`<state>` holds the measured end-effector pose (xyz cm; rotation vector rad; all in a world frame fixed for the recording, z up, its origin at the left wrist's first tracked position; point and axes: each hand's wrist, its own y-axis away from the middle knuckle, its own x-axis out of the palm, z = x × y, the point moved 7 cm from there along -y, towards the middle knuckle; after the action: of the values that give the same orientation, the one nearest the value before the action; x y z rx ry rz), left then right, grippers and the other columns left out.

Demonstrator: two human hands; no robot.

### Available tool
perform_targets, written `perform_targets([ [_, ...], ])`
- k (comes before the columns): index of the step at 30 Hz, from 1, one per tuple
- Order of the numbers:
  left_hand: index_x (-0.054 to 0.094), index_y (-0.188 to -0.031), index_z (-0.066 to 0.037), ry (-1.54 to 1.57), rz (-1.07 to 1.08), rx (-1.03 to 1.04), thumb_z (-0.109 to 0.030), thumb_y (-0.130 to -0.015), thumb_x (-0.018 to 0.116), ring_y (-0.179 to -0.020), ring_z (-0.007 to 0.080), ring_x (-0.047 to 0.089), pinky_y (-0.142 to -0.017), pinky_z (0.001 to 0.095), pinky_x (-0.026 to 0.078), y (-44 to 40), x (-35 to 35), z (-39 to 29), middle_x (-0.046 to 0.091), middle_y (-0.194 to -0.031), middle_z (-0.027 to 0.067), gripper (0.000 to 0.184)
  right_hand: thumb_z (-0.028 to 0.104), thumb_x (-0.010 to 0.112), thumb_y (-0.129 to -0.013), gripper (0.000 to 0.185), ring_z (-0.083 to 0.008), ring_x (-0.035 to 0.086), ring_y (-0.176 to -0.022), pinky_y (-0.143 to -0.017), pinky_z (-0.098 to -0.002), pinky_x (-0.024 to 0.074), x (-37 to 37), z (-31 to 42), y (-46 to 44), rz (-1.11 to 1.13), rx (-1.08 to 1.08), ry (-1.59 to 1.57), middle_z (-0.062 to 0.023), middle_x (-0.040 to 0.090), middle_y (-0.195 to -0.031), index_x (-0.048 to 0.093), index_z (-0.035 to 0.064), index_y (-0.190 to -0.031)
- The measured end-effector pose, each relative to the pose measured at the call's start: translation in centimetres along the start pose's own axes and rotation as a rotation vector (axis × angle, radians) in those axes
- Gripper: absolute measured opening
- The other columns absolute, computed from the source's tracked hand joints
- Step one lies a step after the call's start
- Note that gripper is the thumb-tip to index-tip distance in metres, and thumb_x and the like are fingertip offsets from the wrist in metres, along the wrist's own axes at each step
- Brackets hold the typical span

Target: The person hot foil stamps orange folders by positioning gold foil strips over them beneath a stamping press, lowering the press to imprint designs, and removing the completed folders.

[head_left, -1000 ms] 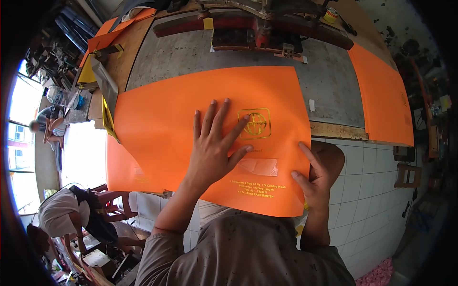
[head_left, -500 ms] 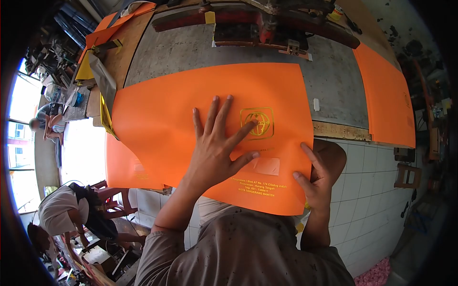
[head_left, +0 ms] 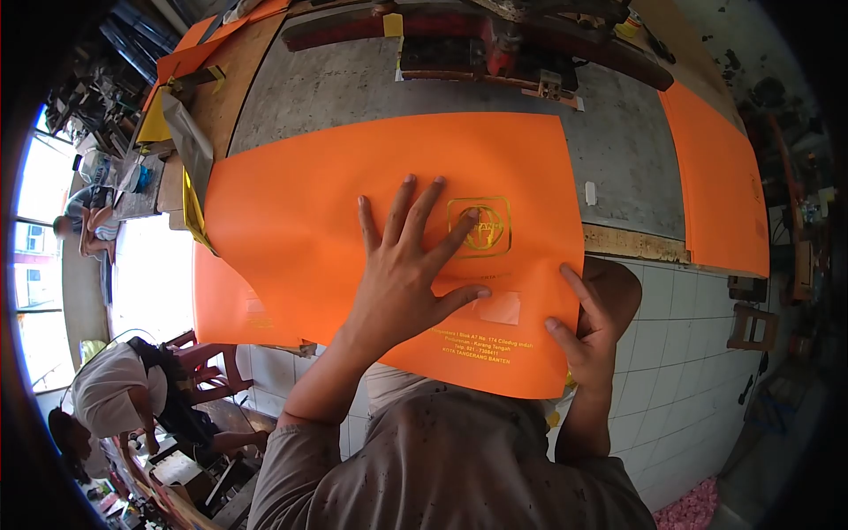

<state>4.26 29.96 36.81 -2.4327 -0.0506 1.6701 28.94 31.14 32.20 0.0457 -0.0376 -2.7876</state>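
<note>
A large orange sheet (head_left: 300, 185) lies partly on the grey table plate and reaches over the front edge to my lap. It bears a gold square emblem (head_left: 480, 227), gold lettering and a small pale window. My left hand (head_left: 402, 265) rests flat on the sheet with its fingers spread, the index fingertip on the emblem and the thumb near the window. At the sheet's right edge my right hand (head_left: 587, 331) pinches it between thumb and index finger.
A red and black press (head_left: 499, 53) stands at the back of the grey plate (head_left: 618, 159). More orange sheets (head_left: 715, 185) lie at the right. Gold and grey foil (head_left: 190, 159) hangs at the left. Two people (head_left: 119, 389) (head_left: 88, 223) are at the far left.
My left hand has slid slightly right over the sheet, its thumb now nearer the window. The view has shifted a little, and my right hand keeps its grip at the edge.
</note>
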Motion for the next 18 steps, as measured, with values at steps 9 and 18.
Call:
perform_targets([
  [9, 0.063, -0.142, -0.033, 0.064, 0.046, 0.058, -0.062, -0.067, 0.084, -0.156, 0.0453, 0.013, -0.117, 0.0760, 0.006, 0.26, -0.59, 0.04, 0.026, -0.165, 0.0189, 0.083, -0.007, 0.068, -0.089, 0.063, -0.0213, 0.056, -0.131, -0.109, -0.0341, 0.0457, 0.16, 0.10, -0.06, 0.012, -0.012, 0.004, -0.0159, 0.055, -0.142, 0.046, -0.0093, -0.148],
  [18, 0.046, -0.155, -0.023, 0.018, 0.034, -0.027, -0.060, -0.070, 0.083, -0.155, 0.0463, 0.013, -0.115, 0.0778, 0.008, -0.35, 0.20, -0.41, 0.027, -0.163, 0.0215, 0.100, -0.006, 0.069, -0.089, 0.063, -0.0218, 0.054, -0.133, -0.111, -0.0347, 0.0432, 0.15, 0.36, -0.11, 0.012, -0.008, 0.008, -0.0164, 0.055, -0.143, 0.047, -0.0088, -0.148],
])
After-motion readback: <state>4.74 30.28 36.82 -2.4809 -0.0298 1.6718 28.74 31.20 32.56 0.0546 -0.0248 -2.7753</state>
